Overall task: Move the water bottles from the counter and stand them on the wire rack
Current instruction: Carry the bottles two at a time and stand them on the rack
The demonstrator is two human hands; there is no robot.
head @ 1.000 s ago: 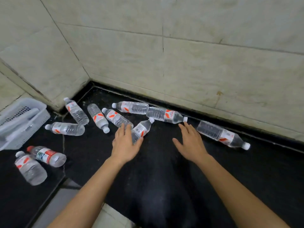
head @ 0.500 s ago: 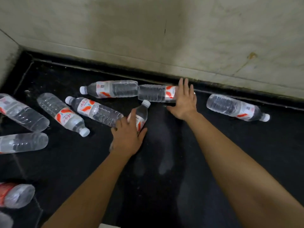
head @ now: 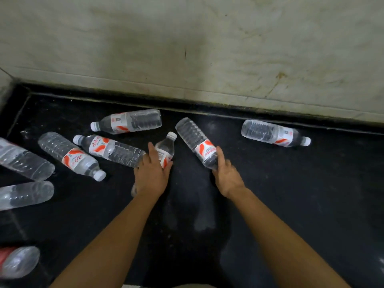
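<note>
the left hand (head: pixel 152 175) is wrapping fingers and thumb round the lower body of the centre bottle (head: pixel 166 147), which is lying near the middle of the frame on the black counter (head: pixel 291 194). its long axis is running lower left to upper right, with the white cap pointing to the upper right. just right of centre, the right hand (head: pixel 227 177) is gripping the neck end of the angled bottle (head: pixel 194 138). that long axis is slanting lower right to upper left, base toward the wall (head: pixel 187 48), cap hidden in the fingers. i cannot tell whether either is lifting clear.

both are looking full, so probably weighty for their size. the thin clear walls are likely giving under a squeeze, and the labels are looking slick. the ribbed mid-body is probably offering the surest hold; held by the neck, the base may be swinging.

the other bottles (head: pixel 126 121) are lying on their sides at the left, and one more (head: pixel 274 133) at the right. the wire rack is not showing.
</note>
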